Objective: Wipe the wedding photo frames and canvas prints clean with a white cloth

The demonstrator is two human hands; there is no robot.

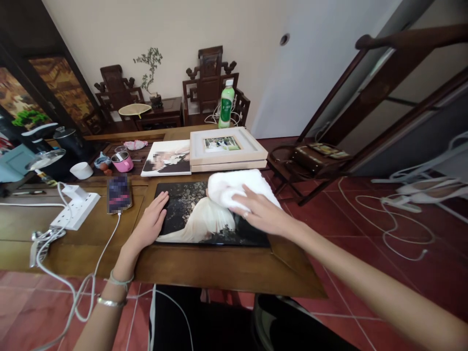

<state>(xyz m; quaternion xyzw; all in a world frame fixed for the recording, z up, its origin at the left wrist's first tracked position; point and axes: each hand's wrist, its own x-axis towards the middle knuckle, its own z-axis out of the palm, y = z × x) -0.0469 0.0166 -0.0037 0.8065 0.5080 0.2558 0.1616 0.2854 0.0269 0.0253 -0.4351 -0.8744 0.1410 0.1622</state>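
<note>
A dark glossy photo panel (183, 209) showing a pale gown lies flat near the front edge of the wooden table (204, 265). My left hand (151, 219) rests at the panel's left edge, fingers stretched out and holding nothing. On the panel's upper right, my right hand (256, 207) grips a folded white towel (237, 183) and presses it to the surface. Part of the picture is hidden under the towel and that hand. Behind the panel are a stack of light framed pictures (228, 156) and a smaller photo print (166, 158).
A green bottle (225, 105) stands behind the frames. To the left are a charging phone (119, 195), a white power strip (76, 210) with loose cables, a pink cup (122, 161) and a white cup (81, 170). A wooden chair (310, 161) stands right of the table.
</note>
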